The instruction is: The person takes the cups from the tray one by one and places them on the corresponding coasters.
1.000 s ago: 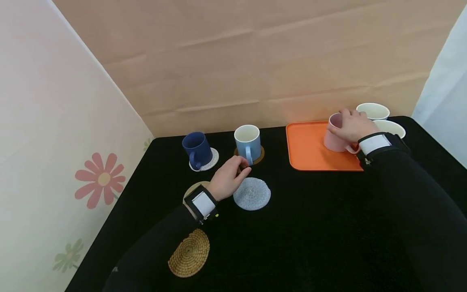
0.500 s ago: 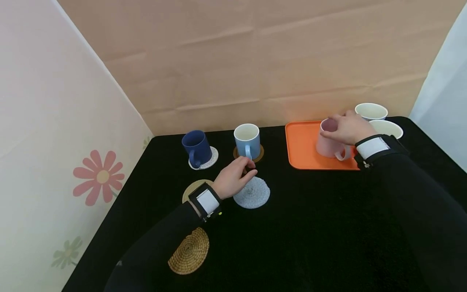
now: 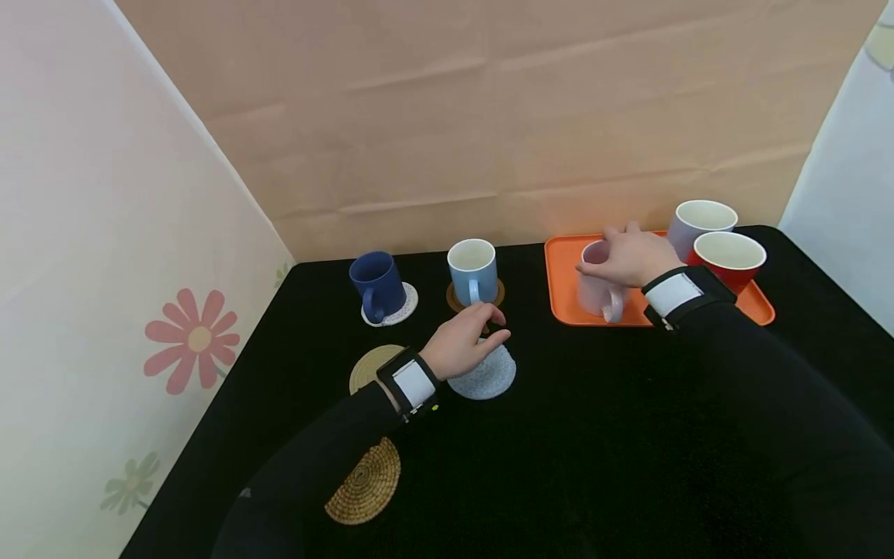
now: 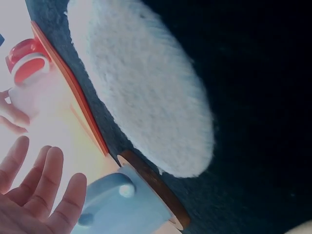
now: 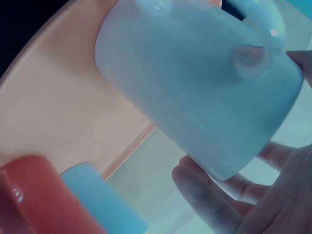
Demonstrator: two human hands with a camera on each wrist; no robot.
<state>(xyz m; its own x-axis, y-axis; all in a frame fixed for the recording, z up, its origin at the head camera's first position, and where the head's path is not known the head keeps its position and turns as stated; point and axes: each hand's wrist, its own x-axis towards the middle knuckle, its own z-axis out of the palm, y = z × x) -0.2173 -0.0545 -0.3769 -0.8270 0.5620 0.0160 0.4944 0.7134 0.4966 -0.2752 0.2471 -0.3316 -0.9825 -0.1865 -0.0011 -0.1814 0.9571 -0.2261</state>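
My right hand [image 3: 632, 256] grips a pink mug [image 3: 595, 299] by its upper rim, over the orange tray [image 3: 562, 273]. Whether the mug's base touches the tray cannot be told. In the right wrist view the mug [image 5: 190, 83] looks bluish, with fingers at its rim. My left hand [image 3: 462, 343] holds nothing. It is above the pale blue round coaster [image 3: 487, 382], its fingers loosely bent. A light blue mug [image 3: 475, 278] stands just beyond it on a brown coaster [image 3: 498, 296].
A red mug [image 3: 733, 278] and a lavender mug [image 3: 686, 234] stand at the tray's right end. At the back left, a navy mug [image 3: 379, 283] sits on a white coaster [image 3: 408, 304]. A beige coaster [image 3: 365, 370] and a woven coaster [image 3: 369, 485] lie partly under my left arm.
The right hand has carried the pink mug leftward over the tray, and the mug's handle has turned toward the front. My left hand has drifted slightly right, over the pale blue coaster.
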